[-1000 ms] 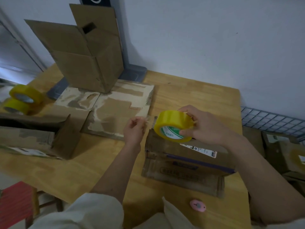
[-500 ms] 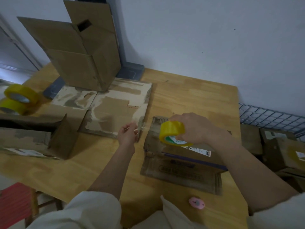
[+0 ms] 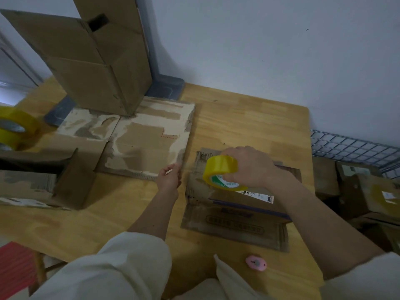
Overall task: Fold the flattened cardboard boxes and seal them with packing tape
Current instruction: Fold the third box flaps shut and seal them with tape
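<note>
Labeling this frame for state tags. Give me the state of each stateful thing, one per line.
tape roll: held by the right hand, on the box
small box: folded, lying on the table
left hand: pinching the tape end
tall box: upright, flaps open
flattened cardboard: lying flat
spare tape rolls: idle
pink cutter: untouched

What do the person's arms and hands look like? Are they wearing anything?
Both hands, left hand and right hand, are bare, with no gloves. No rings or watch show. Loose cream-white sleeves are pushed up near the elbows, leaving the forearms bare.
</note>
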